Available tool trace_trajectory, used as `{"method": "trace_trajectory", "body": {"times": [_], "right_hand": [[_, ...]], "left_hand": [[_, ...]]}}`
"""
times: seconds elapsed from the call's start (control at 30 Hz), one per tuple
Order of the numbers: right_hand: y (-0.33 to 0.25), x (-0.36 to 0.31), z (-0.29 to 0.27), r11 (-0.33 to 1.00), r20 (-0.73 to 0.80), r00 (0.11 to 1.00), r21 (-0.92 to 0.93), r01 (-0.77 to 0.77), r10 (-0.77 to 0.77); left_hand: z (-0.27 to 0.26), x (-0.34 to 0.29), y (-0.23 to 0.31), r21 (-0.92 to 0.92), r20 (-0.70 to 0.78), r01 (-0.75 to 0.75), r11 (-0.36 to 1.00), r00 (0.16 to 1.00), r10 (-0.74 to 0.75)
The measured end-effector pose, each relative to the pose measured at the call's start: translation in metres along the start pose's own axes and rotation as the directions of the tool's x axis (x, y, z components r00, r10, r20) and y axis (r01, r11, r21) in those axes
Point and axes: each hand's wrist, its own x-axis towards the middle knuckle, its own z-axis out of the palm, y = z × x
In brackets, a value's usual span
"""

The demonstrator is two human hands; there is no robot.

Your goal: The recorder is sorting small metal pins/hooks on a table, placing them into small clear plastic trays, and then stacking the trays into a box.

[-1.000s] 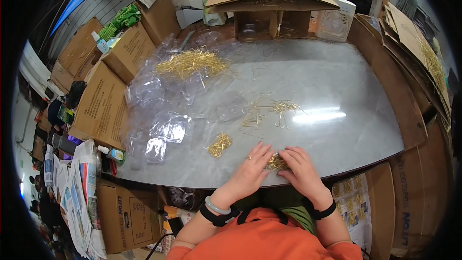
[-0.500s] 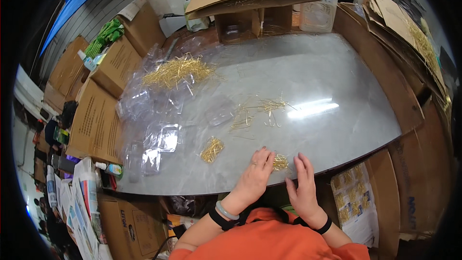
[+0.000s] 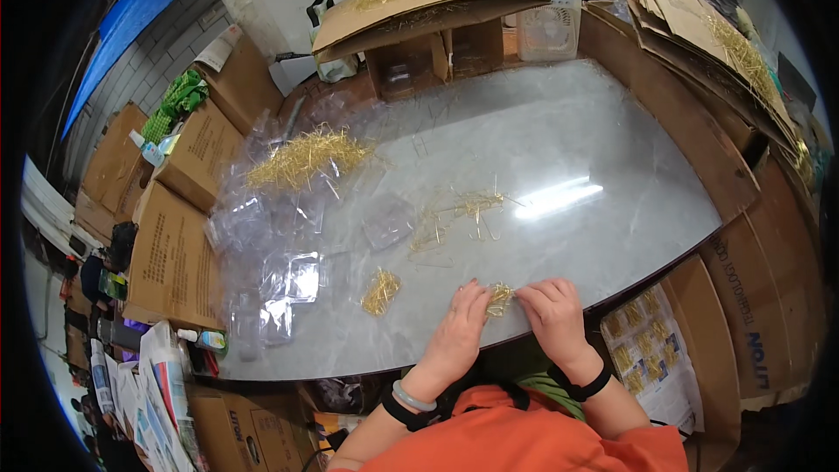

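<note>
A small bundle of thin gold wire pieces (image 3: 499, 299) lies near the table's front edge, between my two hands. My left hand (image 3: 458, 322) is at its left side, fingers curved together against it. At its right side my right hand (image 3: 554, 310) has its fingers drawn together, the tips on the bundle's edge. Whether a clear tray encloses this bundle I cannot tell. To the left sits another compact bundle of gold wires (image 3: 381, 292), apparently in a clear plastic tray. Farther off, loose gold wires (image 3: 476, 204) are scattered over the grey tabletop (image 3: 559, 253).
A big heap of gold wires (image 3: 310, 157) rests on clear plastic trays (image 3: 262, 227) at the left. Cardboard boxes (image 3: 170, 245) line that side. A cardboard shelf (image 3: 419, 13) stands at the back. Below the right edge, an open carton (image 3: 699, 323) contains packed gold bundles (image 3: 642, 341).
My right hand has moved in to the bundle, its fingers bending from spread to drawn together. My left hand has shifted slightly and stays beside the bundle. The whole view has tilted a little.
</note>
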Motion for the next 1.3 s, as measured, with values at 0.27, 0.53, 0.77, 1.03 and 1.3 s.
{"method": "trace_trajectory", "body": {"times": [0.27,0.53,0.77,1.03,1.3], "right_hand": [[0.005,0.005,0.005,0.998,-0.006,1.000,0.068,0.008,-0.008],[-0.027,-0.001,0.007,0.975,-0.031,0.975,0.043,-0.219,0.220],[-0.040,-0.012,0.020,0.973,0.124,0.978,0.135,-0.186,0.170],[-0.029,-0.004,-0.001,0.991,0.081,0.989,0.038,-0.125,0.121],[-0.038,0.002,0.026,0.995,-0.070,0.996,0.084,-0.053,0.059]], "left_hand": [[0.001,-0.003,-0.004,0.011,0.022,0.010,1.000,1.000,-0.010],[0.002,-0.002,-0.003,-0.003,0.001,0.011,1.000,1.000,-0.011],[0.006,-0.004,-0.008,0.042,-0.020,0.009,0.999,1.000,-0.008],[0.004,-0.005,-0.006,-0.005,-0.037,0.041,0.999,0.998,-0.041],[0.003,-0.004,-0.005,0.022,-0.037,0.030,0.999,0.999,-0.029]]}}
